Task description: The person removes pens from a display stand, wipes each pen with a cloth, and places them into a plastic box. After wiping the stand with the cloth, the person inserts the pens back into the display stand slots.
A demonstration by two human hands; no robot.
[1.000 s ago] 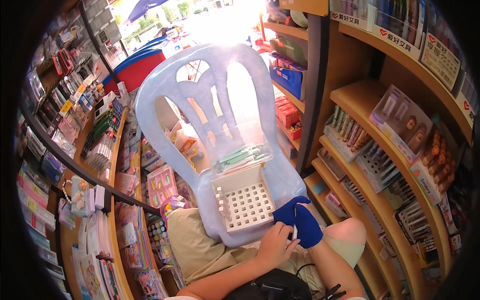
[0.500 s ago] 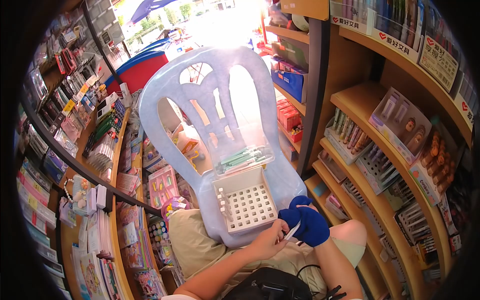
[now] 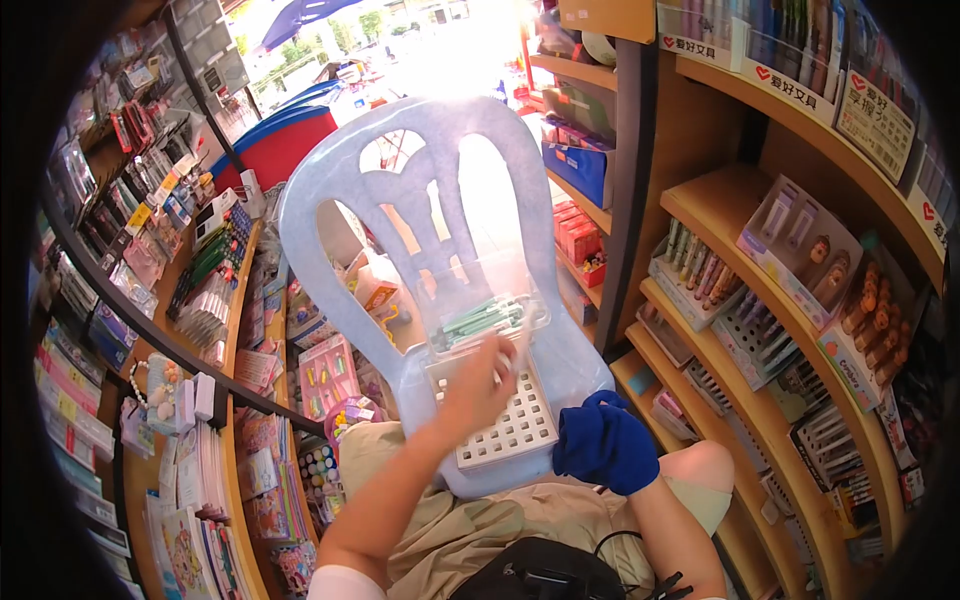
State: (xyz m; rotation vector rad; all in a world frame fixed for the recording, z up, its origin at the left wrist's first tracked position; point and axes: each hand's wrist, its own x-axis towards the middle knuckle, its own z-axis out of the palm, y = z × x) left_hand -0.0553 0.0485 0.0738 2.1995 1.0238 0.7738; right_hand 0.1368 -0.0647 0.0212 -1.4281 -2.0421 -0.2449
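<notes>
My left hand (image 3: pixel 478 392) reaches over the white holed tray (image 3: pixel 508 444), its fingers closed on a slim white pen (image 3: pixel 526 328), blurred by motion. It covers the tray's upper left part. Just behind the tray, a clear plastic box (image 3: pixel 540 312) holds several green and white pens (image 3: pixel 482 320). Both containers rest on the seat of a pale blue plastic chair (image 3: pixel 582 378). Right of the tray, a dark blue cloth (image 3: pixel 606 442) covers my right hand, so its fingers are hidden.
Wooden shelves (image 3: pixel 700 190) with boxes of pens stand on the right. Racks of stationery and booklets (image 3: pixel 190 465) line the left side. A pink tray (image 3: pixel 328 372) lies left of the chair. The chair's openwork back rises ahead, with bright daylight beyond.
My left hand has moved from the blue cloth up and left over the tray, carrying the white pen. The cloth-covered right hand has stayed beside the tray.
</notes>
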